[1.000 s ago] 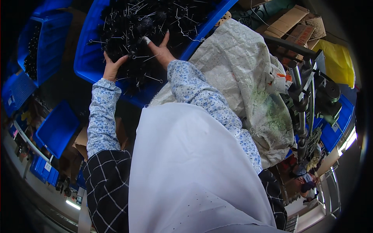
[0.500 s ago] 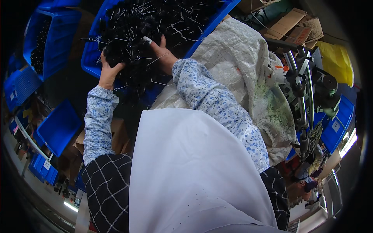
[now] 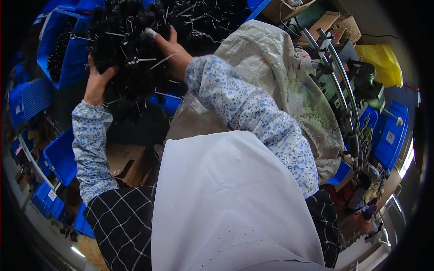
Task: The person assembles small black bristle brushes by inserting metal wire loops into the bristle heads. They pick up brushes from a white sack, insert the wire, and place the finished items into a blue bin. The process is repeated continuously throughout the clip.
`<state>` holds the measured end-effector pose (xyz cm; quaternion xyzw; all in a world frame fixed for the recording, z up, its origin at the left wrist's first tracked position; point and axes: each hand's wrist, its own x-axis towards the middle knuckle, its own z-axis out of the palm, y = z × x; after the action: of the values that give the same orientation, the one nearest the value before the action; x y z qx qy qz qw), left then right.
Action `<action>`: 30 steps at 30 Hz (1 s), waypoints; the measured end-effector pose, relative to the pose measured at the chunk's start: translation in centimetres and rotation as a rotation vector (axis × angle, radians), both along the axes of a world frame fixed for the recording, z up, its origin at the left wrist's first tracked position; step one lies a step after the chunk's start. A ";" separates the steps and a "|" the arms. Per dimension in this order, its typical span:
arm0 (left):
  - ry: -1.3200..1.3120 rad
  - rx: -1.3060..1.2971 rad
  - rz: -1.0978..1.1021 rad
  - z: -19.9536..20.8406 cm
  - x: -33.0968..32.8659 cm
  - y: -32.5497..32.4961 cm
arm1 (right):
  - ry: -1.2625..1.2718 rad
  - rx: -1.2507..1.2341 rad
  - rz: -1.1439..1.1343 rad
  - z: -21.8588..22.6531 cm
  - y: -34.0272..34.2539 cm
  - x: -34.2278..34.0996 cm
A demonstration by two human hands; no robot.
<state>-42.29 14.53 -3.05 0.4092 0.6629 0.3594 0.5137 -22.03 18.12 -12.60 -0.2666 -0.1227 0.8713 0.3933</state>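
Note:
A big bunch of black bristle brushes (image 3: 131, 49) with thin twisted-wire stems ending in small loops is clasped between my two hands. My left hand (image 3: 96, 83) grips its left side, thumb toward the middle and the other fingers partly hidden by bristles. From the right, my right hand (image 3: 175, 55) holds the bunch, with a white wrapping on one fingertip. More of the same brushes (image 3: 217, 20) lie behind it in a blue bin (image 3: 257, 11), whose rim shows at the upper right of the pile.
A white woven sack (image 3: 257, 58) stands right of the bin. Beyond it are a metal-railed machine (image 3: 339, 81), a yellow bag (image 3: 382, 65) and cardboard boxes. Blue crates (image 3: 74, 54) line the left, one with black pieces inside. An opened carton (image 3: 126, 165) sits below my left forearm.
Both hands have moved left and slightly up in the picture, carrying the bunch of brushes out over the bin's near left side. The view has shifted a little too.

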 end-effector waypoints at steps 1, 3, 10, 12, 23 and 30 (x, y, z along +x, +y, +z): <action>-0.003 0.037 -0.007 0.9 -0.5 0.3 | -0.041 -0.005 -0.022 2.8 0.0 0.2; -0.039 0.097 -0.005 3.5 -0.7 0.3 | -0.227 0.520 -0.016 2.6 0.9 -0.4; 0.063 0.218 -0.035 12.3 -2.6 -0.2 | -0.115 0.256 -0.013 14.8 0.3 -1.4; 0.076 0.262 -0.043 14.9 -3.2 -1.1 | 0.048 0.207 -0.021 18.7 -1.2 -0.2; 0.048 0.372 -0.249 17.1 4.5 -4.1 | -0.185 0.457 -0.322 19.9 -8.3 7.2; -0.189 0.264 -0.540 13.1 16.7 -6.4 | -1.289 1.218 -0.777 15.9 -19.5 18.7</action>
<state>-25.58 8.10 10.09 0.5987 0.4272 0.3292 0.5922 -3.33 -1.38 3.32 -0.4658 -0.6485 0.1541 0.5820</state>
